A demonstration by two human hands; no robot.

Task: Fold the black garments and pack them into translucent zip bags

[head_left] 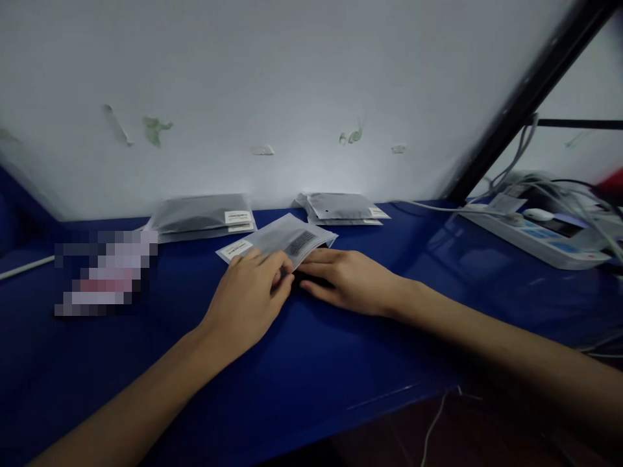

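Note:
A frosted plastic bag (277, 235) with a white label at its left corner and a block of dark print lies on the blue table between my hands. My left hand (250, 292) is closed, its thumb and fingers pinching the bag's near edge. My right hand (350, 282) reaches in from the right with its fingers stretched out and the thumb apart. Its fingertips go under or into the bag's near right edge, where they are hidden; I cannot tell which. Something dark shows at that edge, beside the fingers.
Filled frosted bags lie against the wall: a left pile (199, 214) and a right pile (341, 206). A blurred-out item (107, 272) lies at left. A white power strip (540, 237) with tangled cables is at right. The blue table's (311, 389) front edge is near me.

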